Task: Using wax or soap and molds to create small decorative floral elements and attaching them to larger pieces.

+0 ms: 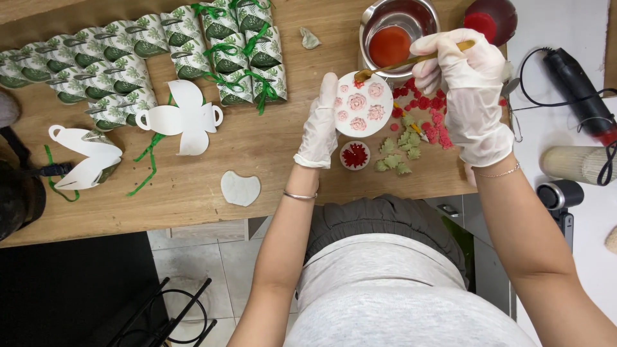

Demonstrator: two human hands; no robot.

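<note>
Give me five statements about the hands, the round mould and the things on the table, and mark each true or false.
1. The left hand holds a round white mould with rose shapes. True.
2. The right hand holds a pair of scissors. False: it holds a gold spoon whose bowl is over the mould's edge.
3. Both hands are bare. False: both wear white gloves.
4. The metal bowl holds red liquid. True.
5. The leaf-print boxes lie right of the mould. False: they lie left of it, some tied with green ribbon.
</note>
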